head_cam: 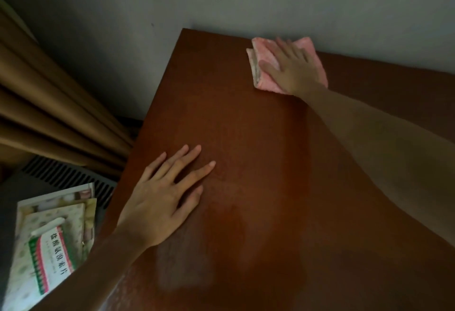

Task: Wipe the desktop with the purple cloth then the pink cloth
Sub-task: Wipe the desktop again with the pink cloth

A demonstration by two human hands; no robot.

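Note:
A folded pink cloth [264, 60] lies on the reddish-brown desktop [246, 126] near its far edge, close to the wall. My right hand [291, 68] presses flat on top of the cloth, fingers spread and pointing left. Nearer to me, my left hand [167, 195] rests palm down on the bare wood by the desk's left edge, fingers apart, holding nothing. No purple cloth is in view.
A grey wall [270, 2] runs behind the desk. Tan curtains [49, 103] hang to the left. Below the desk's left edge lie a tissue pack and a medicine box [51, 254] on booklets, beside a slatted vent [71, 175].

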